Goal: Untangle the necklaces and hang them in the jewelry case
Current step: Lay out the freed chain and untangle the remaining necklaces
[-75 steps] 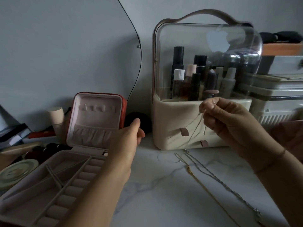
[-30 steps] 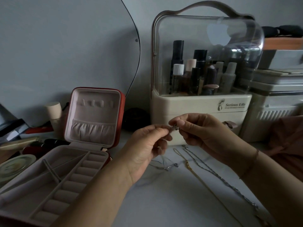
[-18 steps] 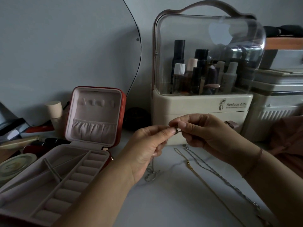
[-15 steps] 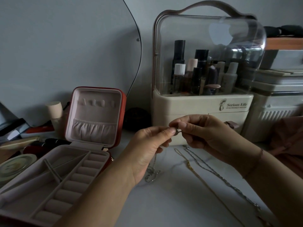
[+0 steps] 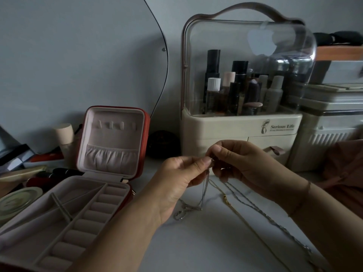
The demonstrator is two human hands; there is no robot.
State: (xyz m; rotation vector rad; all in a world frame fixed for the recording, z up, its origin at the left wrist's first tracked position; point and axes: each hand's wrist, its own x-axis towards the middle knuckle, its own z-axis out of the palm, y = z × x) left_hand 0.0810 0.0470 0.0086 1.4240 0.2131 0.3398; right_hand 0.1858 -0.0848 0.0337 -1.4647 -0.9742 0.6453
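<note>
Grey wall (image 5: pixel 174 10) at the rear; a panel (image 5: pixel 78 55) with a curved dark edge covers its left part. Work surface: one white table (image 5: pixel 196 244) with faint veining. One organiser (image 5: pixel 225 130) stands at the rear centre: cream base, clear domed cover, top handle, two drawer fronts. The bottles (image 5: pixel 213 91) inside are packed too tightly to count. Pale stacked boxes (image 5: pixel 334 122) stand just beside it on the right, with pink cloth (image 5: pixel 345 169) in front of them. One red case (image 5: pixel 110 134) lies open at the left: lid upright with a row of small tabs and one gathered pocket, tray flat with dividers and one column of ring rolls. No necklace is in the case. Left of the case lies mixed clutter, including one round tin (image 5: pixel 17 201). Two hands meet above the table, in front of the organiser. The left hand (image 5: pixel 176 179) and right hand (image 5: pixel 241 165) each pinch the top of the silver necklace (image 5: pixel 204 191) between thumb and forefinger, fingertips almost touching. The necklace hangs doubled from the pinch; its lower end lies bunched on the table under the left hand. Necklace count: three. The gold chain (image 5: pixel 233 209) and the twisted chain (image 5: pixel 265 214) lie side by side on the table under the right forearm.
</note>
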